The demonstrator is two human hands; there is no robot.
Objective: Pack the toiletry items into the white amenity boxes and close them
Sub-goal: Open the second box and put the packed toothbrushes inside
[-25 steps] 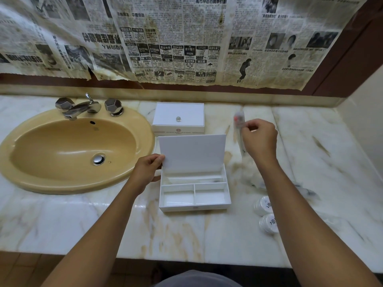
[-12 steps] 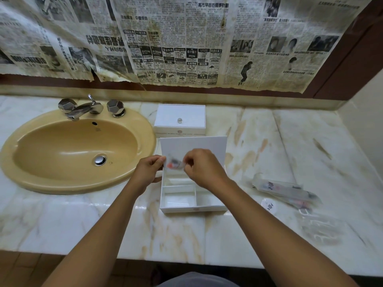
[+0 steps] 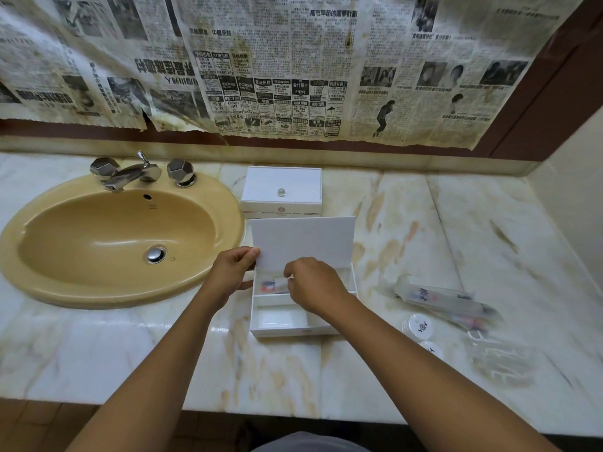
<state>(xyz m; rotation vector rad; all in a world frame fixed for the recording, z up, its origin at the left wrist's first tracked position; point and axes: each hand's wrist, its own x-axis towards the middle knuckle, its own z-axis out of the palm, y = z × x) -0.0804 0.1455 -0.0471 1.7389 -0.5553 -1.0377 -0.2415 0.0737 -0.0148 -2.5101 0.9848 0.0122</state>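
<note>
You are loading the open amenity box (image 3: 287, 329): your left hand (image 3: 230, 275) pinches the left edge of its raised lid (image 3: 303, 243), and your right hand (image 3: 315, 287) grips a clear toiletry packet (image 3: 272, 285), lowering it into the far compartment. Next, likely let go and reach right for the wrapped packets (image 3: 443, 303) and round caps (image 3: 419, 327). Your right fingertips and much of the packet are hidden. A closed box (image 3: 282, 192) sits farther back.

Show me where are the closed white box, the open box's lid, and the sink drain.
closed white box (image 3: 281, 185): head view, on its top.
open box's lid (image 3: 303, 243): head view, lid's inner face.
sink drain (image 3: 156, 254): head view, on the metal plug.
</note>
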